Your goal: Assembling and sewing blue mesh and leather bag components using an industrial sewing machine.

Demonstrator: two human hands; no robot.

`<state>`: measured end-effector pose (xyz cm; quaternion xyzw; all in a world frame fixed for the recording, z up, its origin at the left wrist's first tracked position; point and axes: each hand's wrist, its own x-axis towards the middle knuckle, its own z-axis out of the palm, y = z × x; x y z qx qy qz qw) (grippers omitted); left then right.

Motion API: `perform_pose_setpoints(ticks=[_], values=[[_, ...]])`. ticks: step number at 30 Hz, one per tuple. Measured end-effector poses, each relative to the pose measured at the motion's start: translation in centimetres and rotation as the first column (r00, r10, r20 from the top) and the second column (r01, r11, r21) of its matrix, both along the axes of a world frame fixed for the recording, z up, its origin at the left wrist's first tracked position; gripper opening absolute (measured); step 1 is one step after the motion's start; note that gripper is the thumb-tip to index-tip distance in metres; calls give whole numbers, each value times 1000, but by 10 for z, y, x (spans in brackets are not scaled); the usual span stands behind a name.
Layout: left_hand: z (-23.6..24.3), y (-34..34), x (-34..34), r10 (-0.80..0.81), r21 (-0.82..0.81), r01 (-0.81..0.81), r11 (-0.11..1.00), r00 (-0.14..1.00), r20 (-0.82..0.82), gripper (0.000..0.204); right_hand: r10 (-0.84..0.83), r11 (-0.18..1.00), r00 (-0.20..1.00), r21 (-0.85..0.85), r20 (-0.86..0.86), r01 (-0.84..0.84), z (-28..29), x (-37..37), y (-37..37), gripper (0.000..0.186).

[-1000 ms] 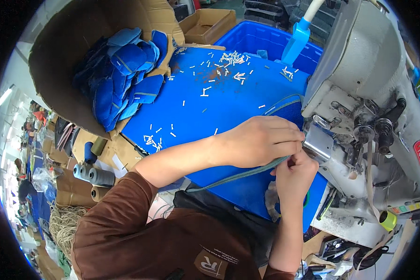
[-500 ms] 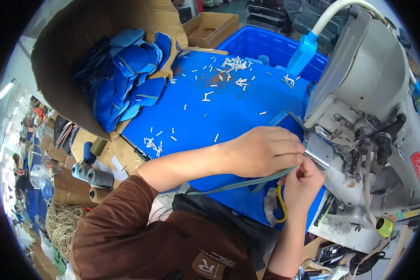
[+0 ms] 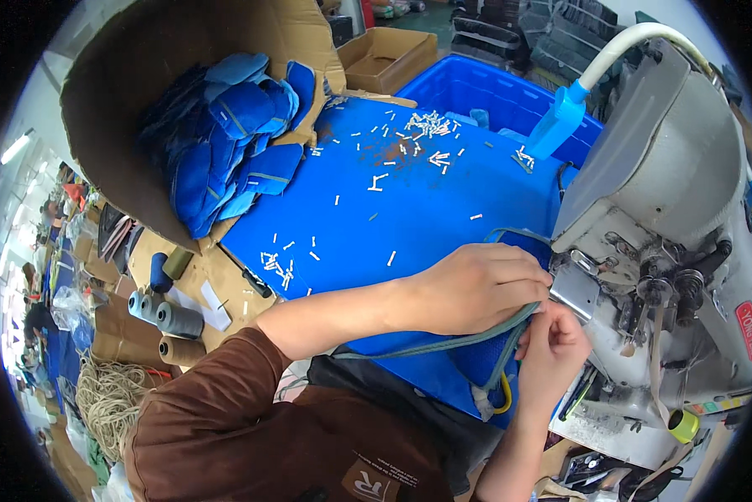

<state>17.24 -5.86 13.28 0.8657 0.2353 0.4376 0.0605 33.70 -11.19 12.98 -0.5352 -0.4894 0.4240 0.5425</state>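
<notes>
While fingers [image 3: 520, 273] hold trim [image 3: 443, 345], lettered label [image 3: 749, 331]

Beside the sewing machine [image 3: 656, 142], the left hand [image 3: 480, 287] grips a grey-green binding strip [image 3: 485, 335], the right hand [image 3: 557, 341] against it; white snippets [image 3: 430, 125] dot the blue counter [image 3: 443, 205].

- Left hand [image 3: 480, 289]: fingertips out of sight, grip unclear.
- Right hand [image 3: 557, 339]: whatever its fingertips meet is too small to tell.
- Blue mesh fabric [image 3: 478, 361]: partly hidden by the left hand.
- Cardboard box [image 3: 112, 125]: cut off above.
- Background clutter [image 3: 58, 293]: too small to name.
</notes>
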Motion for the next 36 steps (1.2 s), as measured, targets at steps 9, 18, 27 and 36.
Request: perform_pose_setpoints(ticks=[9, 18, 27, 36], values=[[3, -7, -4, -24, -46, 26, 999, 999, 33, 33, 6, 991, 920, 120, 393, -57, -3, -2, -16, 32], [3, -12, 2, 61, 81, -59, 995, 998, -30, 25, -10, 993, 992, 122, 127, -6, -9, -8, -11, 27], [3, -12, 6, 93, 47, -92, 995, 995, -37, 27, -45, 990, 989, 142, 139, 25, -12, -9, -5, 16], [-4, -15, 9, 78, -2, -78, 997, 995, 57, 34, 1, 996, 988, 88, 152, -15, -11, -5, -13, 8]])
